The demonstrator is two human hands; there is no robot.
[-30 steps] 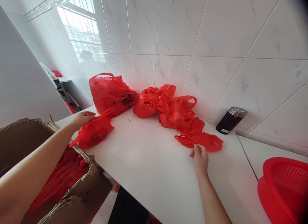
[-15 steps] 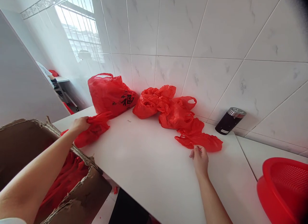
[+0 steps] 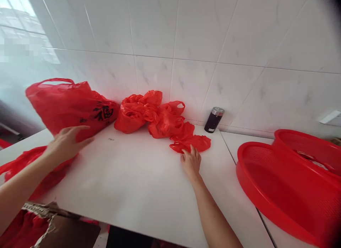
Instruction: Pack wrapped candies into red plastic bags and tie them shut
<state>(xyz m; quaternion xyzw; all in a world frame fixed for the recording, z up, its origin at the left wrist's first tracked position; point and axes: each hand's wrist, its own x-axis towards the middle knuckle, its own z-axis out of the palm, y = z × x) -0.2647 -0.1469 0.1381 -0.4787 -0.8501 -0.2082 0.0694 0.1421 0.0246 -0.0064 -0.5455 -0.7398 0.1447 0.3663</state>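
Observation:
My left hand (image 3: 68,143) is over the table's left side, fingers stretched and apart, holding nothing. Just behind and under its wrist lies a crumpled red plastic bag (image 3: 57,173). A large full red bag (image 3: 71,106) with black characters leans at the wall beyond that hand. My right hand (image 3: 191,161) has its fingers spread, the tips at the near edge of a flattened red plastic bag (image 3: 201,143). Adjoining it, several bunched red bags (image 3: 166,122) form a row along the wall.
A dark flask (image 3: 214,120) with a silver lid stands by the wall. Red plastic baskets (image 3: 255,162) sit at the right of the white table (image 3: 133,180). At the lower left, a torn cardboard box (image 3: 71,230) holds red material.
The view has swung right, bringing more of the baskets in. My left hand has let go of the crumpled bag and opened. My right hand's fingers have spread at the flattened bag.

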